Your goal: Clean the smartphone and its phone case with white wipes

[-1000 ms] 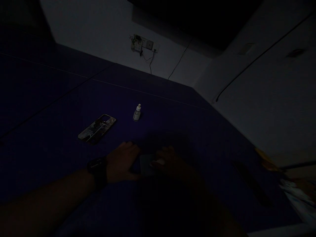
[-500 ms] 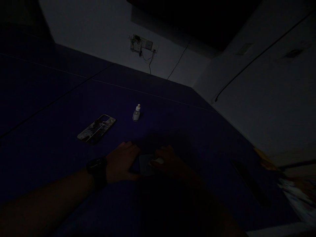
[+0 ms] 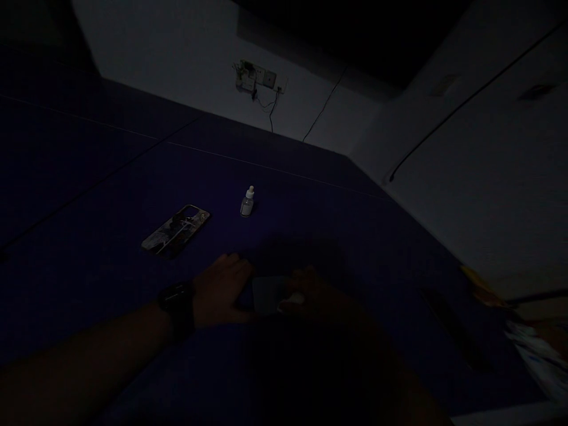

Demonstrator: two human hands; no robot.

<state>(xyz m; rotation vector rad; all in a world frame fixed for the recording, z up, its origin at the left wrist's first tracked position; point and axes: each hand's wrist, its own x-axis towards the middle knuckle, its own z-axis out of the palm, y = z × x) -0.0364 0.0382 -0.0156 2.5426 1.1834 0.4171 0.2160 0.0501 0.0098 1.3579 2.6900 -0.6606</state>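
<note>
In dim light a flat grey rectangle (image 3: 265, 294), apparently a phone, lies on the dark blue surface between my hands. My left hand (image 3: 224, 289), with a black watch on its wrist, grips its left end between the thumb and the fingers. My right hand (image 3: 313, 293) is closed on a small white wad (image 3: 293, 299), possibly cloth or tissue, pressed to the right part of the phone. Beyond my left hand lies a patterned phone case (image 3: 175, 231) with a camera cutout. Farther off stands a small white-capped dropper bottle (image 3: 247, 202).
A dark elongated object (image 3: 452, 328) lies at the right, near a yellow item (image 3: 481, 287) and a white printed bag-like item (image 3: 536, 355). Sockets with plugs and cables (image 3: 260, 77) are on the back wall. A thin dark line crosses the surface at the left.
My right hand has slid a little to the right with the white wad, baring more of the phone's face. My left hand keeps its hold; the view has shifted slightly.
</note>
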